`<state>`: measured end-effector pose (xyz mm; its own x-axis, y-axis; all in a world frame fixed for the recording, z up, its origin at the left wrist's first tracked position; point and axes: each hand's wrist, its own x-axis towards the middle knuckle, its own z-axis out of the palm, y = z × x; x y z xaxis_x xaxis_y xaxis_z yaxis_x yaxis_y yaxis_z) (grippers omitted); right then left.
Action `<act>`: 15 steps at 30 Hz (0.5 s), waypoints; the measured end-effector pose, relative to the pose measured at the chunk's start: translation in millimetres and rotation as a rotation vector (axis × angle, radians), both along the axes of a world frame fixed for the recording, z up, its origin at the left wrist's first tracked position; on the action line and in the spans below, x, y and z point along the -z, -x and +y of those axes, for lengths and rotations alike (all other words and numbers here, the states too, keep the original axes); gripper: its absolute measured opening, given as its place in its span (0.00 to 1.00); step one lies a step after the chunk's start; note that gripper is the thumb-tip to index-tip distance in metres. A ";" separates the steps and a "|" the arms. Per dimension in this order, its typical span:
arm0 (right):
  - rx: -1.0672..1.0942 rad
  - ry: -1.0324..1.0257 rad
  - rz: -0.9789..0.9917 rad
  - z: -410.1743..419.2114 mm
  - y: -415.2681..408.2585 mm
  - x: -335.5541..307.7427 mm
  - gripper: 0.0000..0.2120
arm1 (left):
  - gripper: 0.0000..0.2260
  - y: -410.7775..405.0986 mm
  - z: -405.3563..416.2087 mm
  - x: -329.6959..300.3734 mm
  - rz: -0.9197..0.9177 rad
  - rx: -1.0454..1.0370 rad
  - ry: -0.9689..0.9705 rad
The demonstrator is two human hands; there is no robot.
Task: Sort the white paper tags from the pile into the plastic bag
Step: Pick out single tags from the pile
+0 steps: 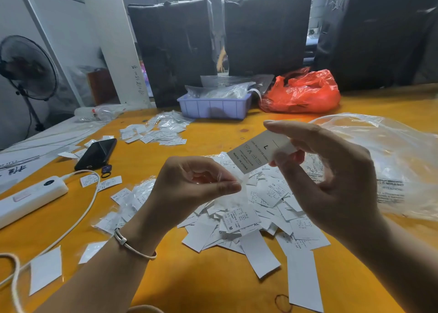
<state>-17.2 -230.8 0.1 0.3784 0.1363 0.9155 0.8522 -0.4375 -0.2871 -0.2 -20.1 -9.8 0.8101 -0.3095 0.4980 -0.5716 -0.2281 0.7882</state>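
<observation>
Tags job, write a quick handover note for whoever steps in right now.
Right hand: pinches one tag marked L, raised over the pile.
Left hand: fingers pinched on a small clear film; what it is, unclear.
Bag: lies on the table, right of the pile.
Done: cannot tell how many tags are bagged.
Left: the held tag and the pile, plus loose tags at far left.
</observation>
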 end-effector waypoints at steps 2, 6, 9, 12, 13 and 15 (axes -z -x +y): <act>0.011 -0.001 -0.006 0.7 -0.9 0.2 0.17 | 0.05 0.4 0.6 -0.9 0.015 0.018 0.020; 0.008 0.026 -0.014 1.0 -2.9 -0.2 0.16 | 0.06 0.4 1.6 -0.9 0.052 0.030 0.042; 0.004 0.060 -0.001 1.0 -4.6 0.4 0.17 | 0.03 0.0 3.0 -1.2 0.093 0.063 0.045; -0.019 0.082 0.026 0.0 -6.1 1.4 0.17 | 0.04 -0.4 4.3 -2.0 0.135 0.084 0.042; -0.030 0.083 0.043 -0.7 -6.2 1.8 0.17 | 0.03 -0.2 4.6 -2.3 0.152 0.092 0.045; -0.041 0.089 0.076 -1.8 -6.9 1.8 0.15 | 0.01 0.7 4.1 -2.9 0.187 0.117 0.040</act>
<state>-10.3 -232.6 -1.7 0.4390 0.2327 0.8678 0.8472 -0.4289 -0.3136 -1.0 -16.0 -7.0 0.8495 -0.3893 0.3560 -0.4349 -0.1350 0.8903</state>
